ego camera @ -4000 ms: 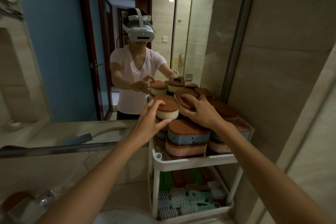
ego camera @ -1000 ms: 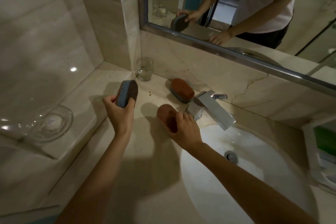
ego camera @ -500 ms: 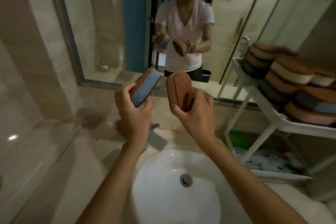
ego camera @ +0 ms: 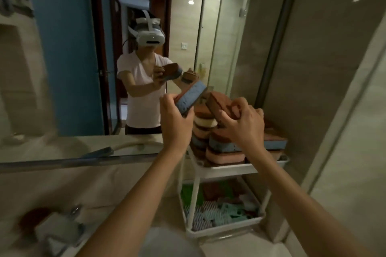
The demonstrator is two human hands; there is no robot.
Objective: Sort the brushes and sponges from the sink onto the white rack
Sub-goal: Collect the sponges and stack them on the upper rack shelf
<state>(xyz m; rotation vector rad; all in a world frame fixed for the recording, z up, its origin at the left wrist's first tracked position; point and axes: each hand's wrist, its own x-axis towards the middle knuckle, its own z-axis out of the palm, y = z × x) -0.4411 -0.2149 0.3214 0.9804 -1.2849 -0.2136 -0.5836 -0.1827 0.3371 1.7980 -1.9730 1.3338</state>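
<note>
My left hand (ego camera: 175, 121) grips a blue sponge with a brown scouring face (ego camera: 191, 97), tilted, just left of the stack. My right hand (ego camera: 242, 123) grips a brown-topped sponge (ego camera: 219, 103) above the pile. Both are held over the top shelf of the white rack (ego camera: 229, 168), where several blue, pink and cream sponges (ego camera: 223, 148) are stacked. The rack's lower shelf (ego camera: 225, 225) holds several pale green and striped brushes plus green and brown pads. One more brown sponge (ego camera: 31, 218) lies on the counter behind the tap.
A chrome tap (ego camera: 56, 233) stands at the lower left, and the white basin rim (ego camera: 167, 242) shows at the bottom. The wall mirror (ego camera: 83, 69) reflects a person in a headset. A tiled wall (ego camera: 323, 69) closes in on the rack's right side.
Both hands lifted a sponge each off the counter by the tap and carried them right, from over the basin to above the rack's sponge stack. The view swung right.
</note>
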